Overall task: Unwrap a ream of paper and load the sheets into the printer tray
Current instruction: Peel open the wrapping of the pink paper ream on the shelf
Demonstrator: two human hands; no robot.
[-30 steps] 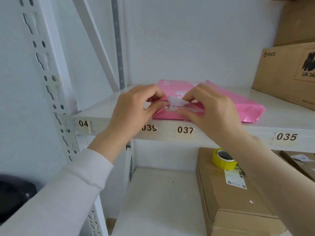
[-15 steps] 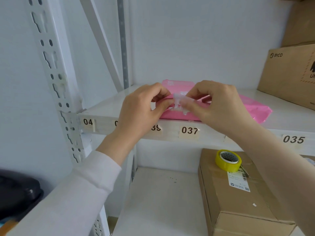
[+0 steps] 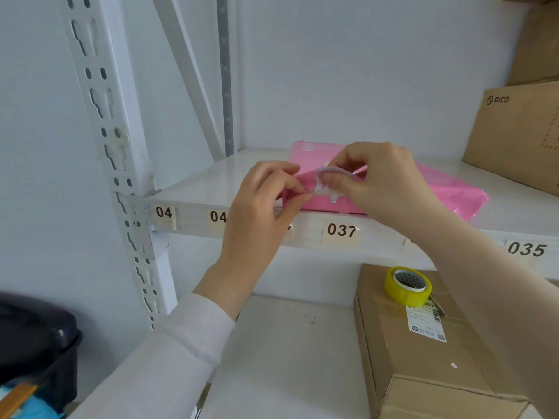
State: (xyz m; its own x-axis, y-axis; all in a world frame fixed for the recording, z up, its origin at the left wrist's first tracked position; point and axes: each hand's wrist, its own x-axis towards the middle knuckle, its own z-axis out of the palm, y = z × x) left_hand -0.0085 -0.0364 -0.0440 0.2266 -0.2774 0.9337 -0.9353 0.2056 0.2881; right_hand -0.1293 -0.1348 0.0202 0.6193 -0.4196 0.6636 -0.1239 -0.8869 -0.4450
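A flat pink plastic-wrapped package (image 3: 441, 192) lies on the white upper shelf (image 3: 211, 189), its near edge at the shelf front. My left hand (image 3: 263, 213) pinches the package's near-left corner between thumb and forefinger. My right hand (image 3: 381, 182) pinches a whitish strip of the wrapper's seal (image 3: 328, 182) and holds it lifted and curled above the pink wrap. The paper inside is hidden. No printer tray is visible.
Number labels such as 037 (image 3: 341, 230) run along the shelf front. A PICO cardboard box (image 3: 520, 134) stands at the upper right. On the lower shelf sits a cardboard box (image 3: 423, 358) with a yellow tape roll (image 3: 408, 286). A dark bin (image 3: 33, 343) is lower left.
My right hand has peeled the whitish strip further up and to the right off the pink wrap. My left hand keeps its pinch on the corner. The camera has shifted slightly.
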